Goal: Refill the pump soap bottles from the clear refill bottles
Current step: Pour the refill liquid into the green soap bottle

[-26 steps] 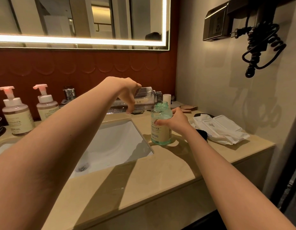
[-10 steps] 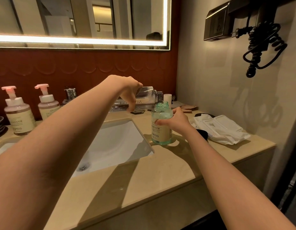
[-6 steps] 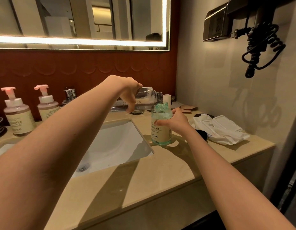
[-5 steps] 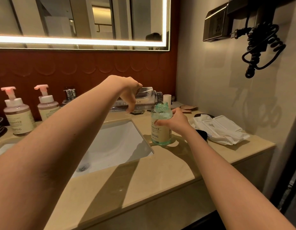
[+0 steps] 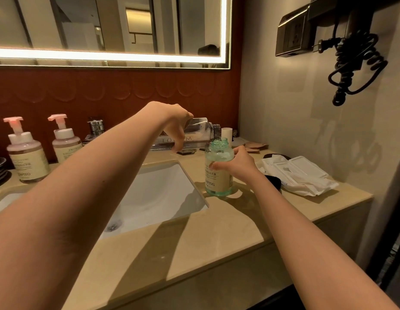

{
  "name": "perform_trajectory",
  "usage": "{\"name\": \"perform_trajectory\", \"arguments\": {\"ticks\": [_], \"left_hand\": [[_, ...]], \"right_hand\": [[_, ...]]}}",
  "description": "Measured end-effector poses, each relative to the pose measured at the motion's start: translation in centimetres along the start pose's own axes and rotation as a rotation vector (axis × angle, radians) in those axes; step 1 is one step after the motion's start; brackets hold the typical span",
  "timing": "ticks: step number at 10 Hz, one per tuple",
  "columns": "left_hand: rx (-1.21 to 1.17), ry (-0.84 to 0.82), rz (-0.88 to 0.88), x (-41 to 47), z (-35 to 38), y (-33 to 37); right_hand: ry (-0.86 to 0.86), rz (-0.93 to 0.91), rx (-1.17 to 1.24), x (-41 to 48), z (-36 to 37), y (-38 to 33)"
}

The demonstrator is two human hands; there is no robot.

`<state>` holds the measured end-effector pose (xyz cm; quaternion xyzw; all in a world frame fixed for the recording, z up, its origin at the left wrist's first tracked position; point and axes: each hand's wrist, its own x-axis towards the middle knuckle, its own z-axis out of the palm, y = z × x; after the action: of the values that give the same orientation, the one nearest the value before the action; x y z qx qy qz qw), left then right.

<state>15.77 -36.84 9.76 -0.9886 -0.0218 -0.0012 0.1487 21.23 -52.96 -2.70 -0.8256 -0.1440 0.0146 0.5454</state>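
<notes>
Countertop (image 5: 217, 231): pump bottles (image 5: 26, 153) left, wipes packet (image 5: 299, 175) right

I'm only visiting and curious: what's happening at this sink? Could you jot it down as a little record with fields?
Place: beige stone counter around a white sink
Left hand: grips a clear plastic refill bottle, tipped sideways, neck over the other bottle's open mouth
Right hand: holds a green-tinted labelled soap bottle, upright on the counter, pump off
Waiting: two pink-pump soap bottles, far left, pumps on
</notes>
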Motion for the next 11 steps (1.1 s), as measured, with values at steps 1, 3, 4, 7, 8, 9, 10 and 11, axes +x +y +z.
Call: {"name": "perform_trajectory", "arguments": {"ticks": [1,3,4,7,8,9,10,11], "left_hand": [[0.009,0.004,-0.003,-0.02,-0.09,0.03],[0.005,0.006,-0.009,-0.14,0.04,0.04],[0.010,0.007,-0.009,-0.26,-0.08,0.16],[0.008,-0.002,-0.016,-0.27,-0.20,0.32],[0.016,-0.003,-0.013,-0.21,-0.21,0.32],[0.028,0.000,-0.013,-0.27,-0.28,0.32],[0.023,-0.004,-0.012,-0.29,-0.29,0.34],[0.023,-0.007,-0.009,-0.23,-0.28,0.35]], "right_hand": [[-0.001,0.002,-0.002,0.00,0.01,0.01],[0.004,0.002,-0.002,0.00,0.06,0.01],[0.005,0.001,-0.003,-0.03,0.04,0.00],[0.005,0.006,0.004,0.07,0.08,0.00],[0.004,0.006,0.006,0.02,0.08,0.00],[0.001,0.001,0.007,-0.10,0.05,-0.02],[0.000,-0.001,0.006,-0.18,0.00,-0.05],[-0.001,-0.001,0.004,-0.17,0.00,-0.10]]}}
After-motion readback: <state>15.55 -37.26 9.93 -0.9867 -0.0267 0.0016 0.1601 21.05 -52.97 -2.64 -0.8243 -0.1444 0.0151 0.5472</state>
